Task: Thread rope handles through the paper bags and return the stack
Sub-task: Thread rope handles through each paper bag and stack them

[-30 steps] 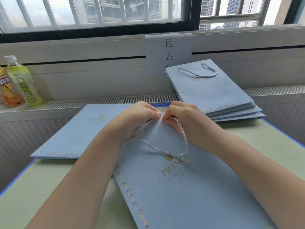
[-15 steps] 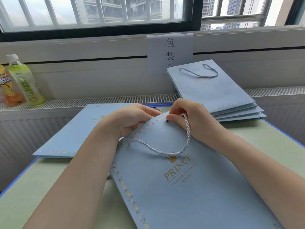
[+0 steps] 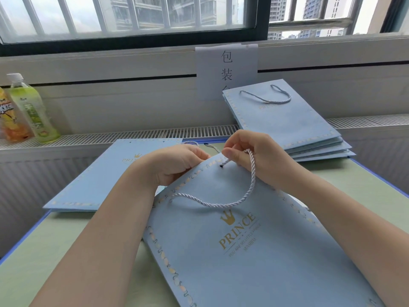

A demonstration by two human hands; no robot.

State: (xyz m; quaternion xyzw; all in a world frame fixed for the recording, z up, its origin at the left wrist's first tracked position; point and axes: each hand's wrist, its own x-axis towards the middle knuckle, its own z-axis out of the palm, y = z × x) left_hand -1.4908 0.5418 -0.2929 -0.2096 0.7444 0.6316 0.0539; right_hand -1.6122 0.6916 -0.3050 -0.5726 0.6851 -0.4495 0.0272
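A flat light-blue paper bag [image 3: 243,258] with gold "PRINCE" print lies tilted on the table in front of me. A pale twisted rope handle [image 3: 221,203] loops across its upper face. My right hand [image 3: 259,158] pinches the rope's end just above the small dark hole [image 3: 221,166] near the bag's top edge. My left hand [image 3: 177,165] grips that top edge at the left. A stack of blue bags with a rope handle on top [image 3: 285,120] leans at the back right. Another stack of blue bags without handles [image 3: 106,180] lies at the left.
A green drink bottle [image 3: 33,107] and an orange snack packet [image 3: 10,120] stand on the radiator ledge at far left. A paper sign [image 3: 226,69] with characters is taped to the wall below the window. The table [image 3: 33,262] is pale green with a blue edge.
The right hand has drawn the rope end up from the bag's edge, so the hole now shows with the rope tip over it. The left hand has shifted slightly left along the edge.
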